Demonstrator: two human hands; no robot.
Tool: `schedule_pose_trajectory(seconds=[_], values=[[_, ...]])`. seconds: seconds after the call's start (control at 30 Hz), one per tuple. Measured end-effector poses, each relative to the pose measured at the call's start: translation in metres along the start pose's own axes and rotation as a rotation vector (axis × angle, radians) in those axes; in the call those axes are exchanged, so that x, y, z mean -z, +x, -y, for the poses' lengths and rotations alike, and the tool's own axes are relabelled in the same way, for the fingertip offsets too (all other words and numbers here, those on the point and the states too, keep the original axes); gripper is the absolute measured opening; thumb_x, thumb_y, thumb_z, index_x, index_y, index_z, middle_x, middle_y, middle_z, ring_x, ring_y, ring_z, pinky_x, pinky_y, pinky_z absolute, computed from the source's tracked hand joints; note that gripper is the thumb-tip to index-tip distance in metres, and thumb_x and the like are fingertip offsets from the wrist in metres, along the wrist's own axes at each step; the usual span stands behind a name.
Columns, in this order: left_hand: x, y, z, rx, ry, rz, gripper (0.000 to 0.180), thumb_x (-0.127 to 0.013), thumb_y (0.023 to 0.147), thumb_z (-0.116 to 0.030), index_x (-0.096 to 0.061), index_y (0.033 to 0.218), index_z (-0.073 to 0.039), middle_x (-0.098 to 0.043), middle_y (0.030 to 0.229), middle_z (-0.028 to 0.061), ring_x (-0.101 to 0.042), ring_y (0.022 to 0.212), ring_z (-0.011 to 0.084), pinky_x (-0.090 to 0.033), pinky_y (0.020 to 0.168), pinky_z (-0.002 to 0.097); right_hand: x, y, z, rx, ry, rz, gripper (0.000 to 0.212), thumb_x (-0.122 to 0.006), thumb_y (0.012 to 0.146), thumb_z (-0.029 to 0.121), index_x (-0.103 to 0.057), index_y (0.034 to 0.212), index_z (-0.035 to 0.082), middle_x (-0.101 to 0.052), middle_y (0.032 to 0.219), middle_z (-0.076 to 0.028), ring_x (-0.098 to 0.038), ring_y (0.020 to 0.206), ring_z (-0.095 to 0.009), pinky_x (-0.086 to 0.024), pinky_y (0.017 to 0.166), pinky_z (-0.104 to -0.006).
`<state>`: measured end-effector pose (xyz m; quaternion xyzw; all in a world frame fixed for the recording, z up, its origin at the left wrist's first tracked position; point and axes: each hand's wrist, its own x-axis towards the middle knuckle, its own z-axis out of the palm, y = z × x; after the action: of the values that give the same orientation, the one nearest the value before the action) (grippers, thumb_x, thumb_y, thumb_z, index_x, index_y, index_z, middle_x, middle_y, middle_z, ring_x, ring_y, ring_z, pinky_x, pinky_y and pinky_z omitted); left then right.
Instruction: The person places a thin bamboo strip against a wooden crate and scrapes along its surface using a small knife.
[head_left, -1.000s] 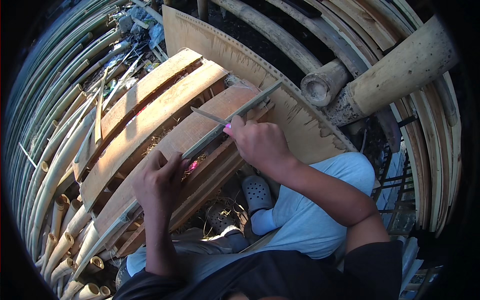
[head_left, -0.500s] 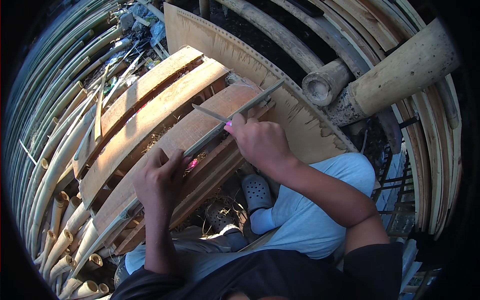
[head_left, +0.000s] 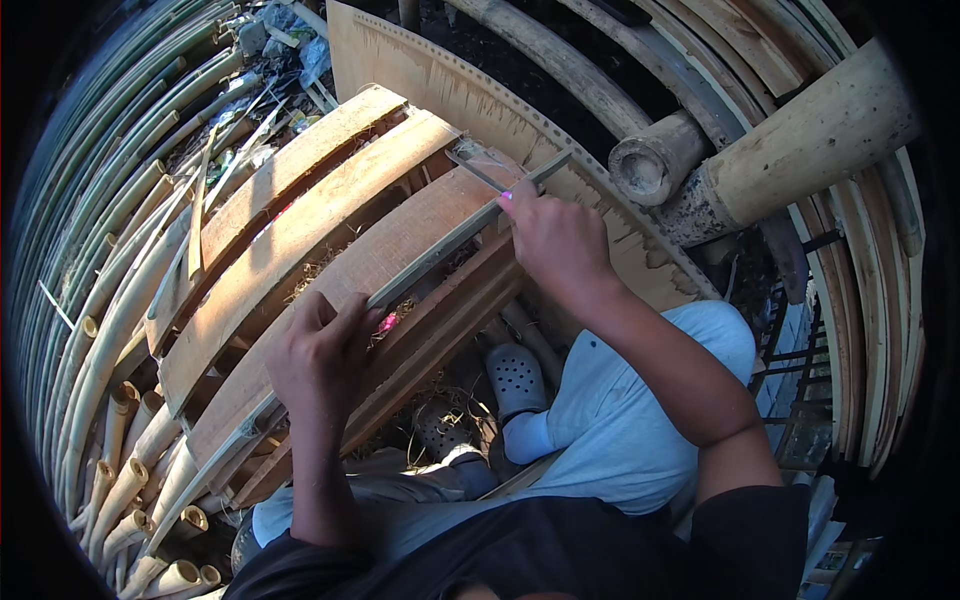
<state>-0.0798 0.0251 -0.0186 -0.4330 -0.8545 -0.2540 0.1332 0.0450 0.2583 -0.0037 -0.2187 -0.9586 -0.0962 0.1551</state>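
A long, thin bamboo strip (head_left: 440, 248) lies slantwise above a slatted wooden crate (head_left: 300, 200). Around its middle my left hand (head_left: 318, 355) is closed, fingers pinched on the strip. Farther up, near the strip's far end, my right hand (head_left: 560, 235) is closed on a knife. The narrow knife blade (head_left: 476, 170) sticks out to the left across the strip. Only a bit of pink shows at my right fingertips; the rest of the handle is hidden in my grip. The strip's lower end runs down past my left wrist.
Bamboo poles (head_left: 120, 270) are piled on the left. A stained plywood sheet (head_left: 430, 65) leans behind the crate. Thick bamboo posts (head_left: 800, 140) and wooden planks (head_left: 850, 330) stand at the right. My feet in grey clogs (head_left: 516, 380) are below the crate.
My right hand has slid away up the strip, toward its far end, carrying the knife with it. My left hand has stayed in place.
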Motion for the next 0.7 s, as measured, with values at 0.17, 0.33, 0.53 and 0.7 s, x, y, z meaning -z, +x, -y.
schedule_pose_trajectory(seconds=[0.17,0.33,0.53,0.7], values=[[-0.004,-0.002,0.000,-0.031,0.045,-0.006,0.019,-0.083,0.080,-0.029,-0.078,0.094,-0.017,-0.045,0.067,0.0056,-0.050,0.056,0.0228,-0.039,0.053,0.0390,0.004,-0.012,0.021,0.146,0.148,0.006,0.032,-0.053,0.104,0.035,-0.055,0.086,0.009,-0.062,0.055,-0.009,-0.067,0.050,-0.027,-0.053,0.045,-0.0379],[-0.003,-0.001,-0.001,0.008,0.025,0.002,0.020,-0.083,0.080,-0.030,-0.078,0.094,-0.017,-0.045,0.067,0.0055,-0.051,0.056,0.0223,-0.039,0.053,0.0388,0.003,-0.005,0.015,0.007,0.053,0.037,0.031,-0.055,0.103,0.034,-0.053,0.085,0.009,-0.062,0.057,-0.010,-0.066,0.049,-0.027,-0.052,0.044,-0.0394],[-0.003,0.001,0.002,0.004,0.026,0.006,0.015,-0.079,0.083,-0.033,-0.076,0.094,-0.023,-0.050,0.070,0.0038,-0.055,0.058,0.0237,-0.040,0.051,0.0399,0.001,-0.008,0.021,0.128,0.150,-0.015,0.033,-0.053,0.104,0.037,-0.053,0.083,0.011,-0.060,0.054,-0.004,-0.067,0.049,-0.020,-0.053,0.043,-0.0336],[-0.003,0.000,0.000,0.014,0.024,0.000,0.016,-0.080,0.083,-0.032,-0.076,0.093,-0.020,-0.046,0.068,0.0048,-0.052,0.057,0.0231,-0.039,0.052,0.0395,-0.001,-0.012,0.024,0.104,0.105,-0.009,0.033,-0.053,0.104,0.036,-0.053,0.082,0.011,-0.061,0.055,-0.005,-0.067,0.049,-0.020,-0.053,0.043,-0.0328]])
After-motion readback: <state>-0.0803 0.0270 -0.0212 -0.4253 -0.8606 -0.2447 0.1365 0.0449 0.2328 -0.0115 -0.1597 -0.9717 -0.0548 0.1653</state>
